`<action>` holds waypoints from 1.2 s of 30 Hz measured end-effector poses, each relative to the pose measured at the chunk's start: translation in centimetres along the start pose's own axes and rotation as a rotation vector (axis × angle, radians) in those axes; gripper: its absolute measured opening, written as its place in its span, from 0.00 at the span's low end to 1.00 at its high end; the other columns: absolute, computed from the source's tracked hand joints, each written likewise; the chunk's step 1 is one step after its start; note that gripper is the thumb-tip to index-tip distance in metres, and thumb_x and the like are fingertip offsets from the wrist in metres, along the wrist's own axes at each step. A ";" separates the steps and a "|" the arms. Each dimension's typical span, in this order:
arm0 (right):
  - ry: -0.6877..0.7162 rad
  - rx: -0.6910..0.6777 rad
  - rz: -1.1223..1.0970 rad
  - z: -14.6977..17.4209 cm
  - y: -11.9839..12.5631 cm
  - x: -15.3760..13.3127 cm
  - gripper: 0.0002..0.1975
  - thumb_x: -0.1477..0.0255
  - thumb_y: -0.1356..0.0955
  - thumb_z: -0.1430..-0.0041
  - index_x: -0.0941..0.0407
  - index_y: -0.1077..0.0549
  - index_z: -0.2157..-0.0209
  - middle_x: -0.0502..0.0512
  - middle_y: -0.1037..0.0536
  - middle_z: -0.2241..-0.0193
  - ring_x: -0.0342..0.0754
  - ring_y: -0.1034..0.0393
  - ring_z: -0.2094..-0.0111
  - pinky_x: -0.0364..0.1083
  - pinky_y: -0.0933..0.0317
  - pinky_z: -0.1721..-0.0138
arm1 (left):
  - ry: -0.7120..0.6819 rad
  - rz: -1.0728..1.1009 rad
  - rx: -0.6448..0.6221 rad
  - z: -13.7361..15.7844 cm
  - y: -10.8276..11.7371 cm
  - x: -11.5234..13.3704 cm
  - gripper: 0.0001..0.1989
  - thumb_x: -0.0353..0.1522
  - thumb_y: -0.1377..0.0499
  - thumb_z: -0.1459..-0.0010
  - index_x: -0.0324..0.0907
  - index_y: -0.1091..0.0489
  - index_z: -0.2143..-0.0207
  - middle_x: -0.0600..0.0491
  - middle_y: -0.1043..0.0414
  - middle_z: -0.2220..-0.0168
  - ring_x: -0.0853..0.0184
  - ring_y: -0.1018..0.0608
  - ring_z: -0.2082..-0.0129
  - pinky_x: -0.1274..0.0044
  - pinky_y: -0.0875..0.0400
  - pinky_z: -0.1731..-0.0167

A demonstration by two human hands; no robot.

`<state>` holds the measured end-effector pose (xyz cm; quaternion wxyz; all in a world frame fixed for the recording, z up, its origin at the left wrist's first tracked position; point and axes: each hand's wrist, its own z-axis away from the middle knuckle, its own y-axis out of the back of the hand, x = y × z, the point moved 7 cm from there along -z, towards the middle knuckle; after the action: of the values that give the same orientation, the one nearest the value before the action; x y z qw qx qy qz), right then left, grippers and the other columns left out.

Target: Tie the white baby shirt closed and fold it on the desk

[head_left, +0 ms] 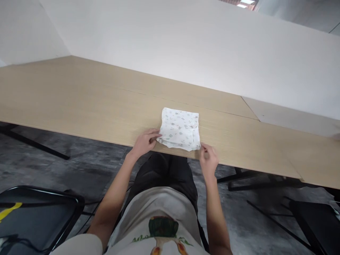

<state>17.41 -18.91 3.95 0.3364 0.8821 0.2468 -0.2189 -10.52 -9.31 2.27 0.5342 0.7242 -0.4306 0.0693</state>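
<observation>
A white cloth [180,128] with a small dark print lies on the wooden table near its front edge. It is roughly square, and layered edges along its near side suggest it is folded. At the near left corner, my left hand [145,141] is closed, its thumb and fingertips pinching the cloth. My right hand [209,158] pinches the near right corner, with its wrist just over the table edge. What the cloth is for cannot be told from its look.
The long light-wood table [92,95] runs across the view against a white partition [170,42]. Black folding chairs stand at the lower left [39,216] and lower right [316,219]. Dark table legs show below the front edge, above a grey floor.
</observation>
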 end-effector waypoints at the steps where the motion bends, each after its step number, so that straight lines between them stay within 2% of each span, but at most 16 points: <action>1: 0.024 -0.040 0.042 -0.9 -0.1 1.0 0.15 0.72 0.40 0.38 0.56 0.23 0.59 0.61 0.23 0.61 0.52 0.29 0.57 0.53 0.34 0.53 | -0.016 0.015 -0.001 0.1 0.1 0.0 0.21 0.28 0.50 0.49 0.45 0.25 0.56 0.52 0.29 0.46 0.62 0.28 0.46 0.66 0.34 0.44; 3: 0.079 -0.157 0.078 -1.9 -0.9 2.4 0.16 0.73 0.40 0.38 0.56 0.23 0.56 0.62 0.24 0.58 0.52 0.29 0.56 0.52 0.34 0.53 | -0.051 0.040 -0.001 0.2 0.3 0.2 0.22 0.26 0.50 0.50 0.45 0.25 0.55 0.53 0.29 0.47 0.63 0.28 0.46 0.67 0.34 0.44; 6: 0.149 -0.292 0.065 -2.2 -2.1 3.2 0.16 0.74 0.40 0.38 0.55 0.23 0.55 0.61 0.25 0.58 0.50 0.28 0.58 0.49 0.33 0.57 | -0.073 0.023 -0.020 0.1 0.2 0.3 0.22 0.27 0.50 0.48 0.46 0.26 0.53 0.52 0.29 0.47 0.62 0.28 0.47 0.67 0.34 0.45; 11: 0.173 -0.378 0.053 -1.8 -2.6 2.9 0.16 0.76 0.39 0.40 0.53 0.21 0.59 0.59 0.27 0.59 0.49 0.28 0.60 0.48 0.32 0.59 | -0.068 -0.064 -0.060 -0.2 -0.1 0.5 0.17 0.31 0.49 0.43 0.46 0.26 0.54 0.49 0.31 0.46 0.59 0.29 0.47 0.64 0.34 0.46; 16: 0.145 -0.372 -0.040 -1.5 -1.0 2.2 0.12 0.74 0.36 0.41 0.53 0.22 0.61 0.59 0.28 0.59 0.52 0.31 0.55 0.52 0.34 0.55 | -0.095 -0.025 -0.044 0.2 -0.1 1.5 0.15 0.33 0.52 0.38 0.44 0.27 0.57 0.46 0.34 0.46 0.59 0.31 0.45 0.64 0.36 0.44; 20: 0.081 -0.337 -0.176 -1.7 0.9 1.1 0.09 0.72 0.35 0.42 0.54 0.22 0.63 0.59 0.26 0.58 0.52 0.32 0.54 0.54 0.37 0.50 | -0.109 0.033 -0.009 1.0 0.4 3.2 0.15 0.33 0.55 0.35 0.44 0.31 0.54 0.48 0.30 0.53 0.62 0.28 0.50 0.68 0.33 0.48; 23: 0.017 -0.289 -0.255 -2.9 2.2 0.6 0.08 0.70 0.34 0.43 0.54 0.22 0.64 0.58 0.24 0.60 0.52 0.30 0.55 0.55 0.37 0.50 | -0.122 0.034 0.060 0.9 1.6 5.0 0.15 0.35 0.55 0.35 0.43 0.32 0.54 0.48 0.28 0.56 0.62 0.27 0.53 0.69 0.33 0.50; 26: -0.070 -0.230 -0.319 -5.1 2.6 1.0 0.09 0.68 0.33 0.44 0.55 0.22 0.65 0.57 0.22 0.63 0.51 0.28 0.58 0.54 0.36 0.52 | -0.109 0.056 0.134 -0.5 2.8 6.5 0.16 0.38 0.55 0.34 0.43 0.31 0.54 0.48 0.27 0.57 0.62 0.27 0.54 0.71 0.33 0.51; 30: -0.269 -0.211 -0.363 -9.4 0.1 3.8 0.11 0.67 0.31 0.49 0.58 0.23 0.66 0.59 0.21 0.67 0.49 0.27 0.65 0.50 0.34 0.60 | -0.078 0.148 0.242 -5.2 3.1 5.9 0.19 0.42 0.54 0.35 0.41 0.30 0.54 0.47 0.27 0.54 0.63 0.27 0.52 0.73 0.35 0.49; 33: -0.422 -0.234 -0.368 -12.3 -3.6 6.6 0.11 0.70 0.31 0.53 0.62 0.24 0.68 0.58 0.22 0.71 0.46 0.29 0.71 0.45 0.36 0.66 | -0.040 0.206 0.271 -9.6 1.7 3.0 0.19 0.41 0.52 0.37 0.39 0.30 0.54 0.47 0.26 0.56 0.64 0.26 0.57 0.74 0.33 0.53; 36: -0.523 -0.280 -0.299 -13.8 -7.0 9.5 0.07 0.73 0.32 0.58 0.63 0.26 0.75 0.54 0.26 0.78 0.43 0.34 0.76 0.42 0.41 0.73 | 0.057 0.167 0.187 -12.6 -0.6 -0.8 0.18 0.38 0.51 0.39 0.38 0.28 0.56 0.46 0.25 0.59 0.63 0.25 0.61 0.74 0.32 0.56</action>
<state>23.78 -1.95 4.64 0.4704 0.6953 0.3064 -0.4487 -6.04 1.66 6.67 0.4688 0.7302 -0.4656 0.1741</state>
